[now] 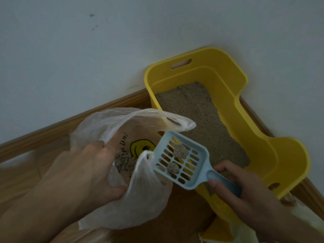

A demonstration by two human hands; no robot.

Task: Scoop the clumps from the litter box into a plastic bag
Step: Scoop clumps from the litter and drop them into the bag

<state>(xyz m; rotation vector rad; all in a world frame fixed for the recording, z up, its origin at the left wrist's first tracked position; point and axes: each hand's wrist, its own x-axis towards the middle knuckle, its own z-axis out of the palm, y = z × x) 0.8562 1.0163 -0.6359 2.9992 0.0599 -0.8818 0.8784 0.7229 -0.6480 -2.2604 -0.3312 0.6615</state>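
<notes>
Left hand [84, 165] grips plastic bag [145, 199] rim, mouth held open. Right hand [240, 186] clasps blue scoop [182, 160] handle; two clumps [180, 150] on grid, beside yellow litter box [273, 155].

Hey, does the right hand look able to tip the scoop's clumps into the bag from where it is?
Probably yes. The right hand holds the scoop with its front edge at the plastic bag, whose mouth the left hand holds open. Nothing sits between the clumps and the opening.
</notes>
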